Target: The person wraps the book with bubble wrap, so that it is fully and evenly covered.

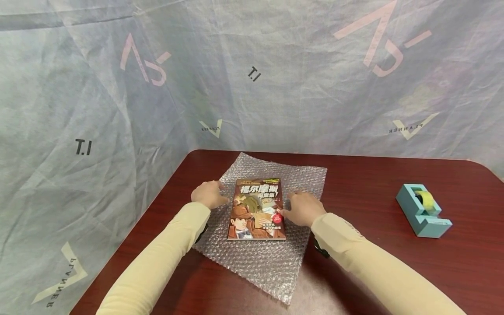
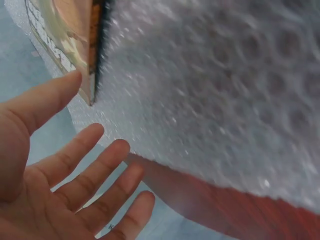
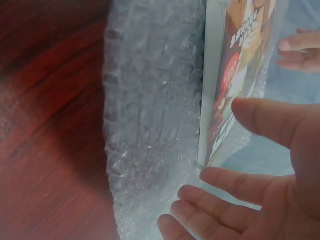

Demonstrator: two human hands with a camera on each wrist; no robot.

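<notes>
A paperback book (image 1: 257, 208) with an illustrated detective cover lies face up on a sheet of bubble wrap (image 1: 263, 253), which is spread flat on a dark red-brown table (image 1: 374, 183). The book sits in the middle of the sheet, with bubble wrap showing on all four sides of it.

The left hand (image 1: 208, 194) rests on the bubble wrap just beside the book's left edge. In the left wrist view, the left hand's fingers (image 2: 95, 170) are extended and spread, gripping nothing; the thumb tip lies close to the corner of the book (image 2: 75, 35), above the bubble wrap (image 2: 215, 100).

The right hand (image 1: 303, 208) rests at the book's right edge. In the right wrist view its fingers (image 3: 220, 200) are likewise straight and relaxed, holding nothing; the thumb reaches over the cover of the book (image 3: 235, 75) while the fingers lie alongside the page edge on the bubble wrap (image 3: 150, 115). Whether the thumb touches the cover cannot be determined.

Both forearms wear pale cream sleeves (image 1: 165, 258).

A teal tape dispenser (image 1: 423, 210) with a roll of yellowish tape stands on the table well apart from the sheet, to the right. A grey-blue printed cloth backdrop (image 1: 252, 74) hangs behind and to the left of the table.
</notes>
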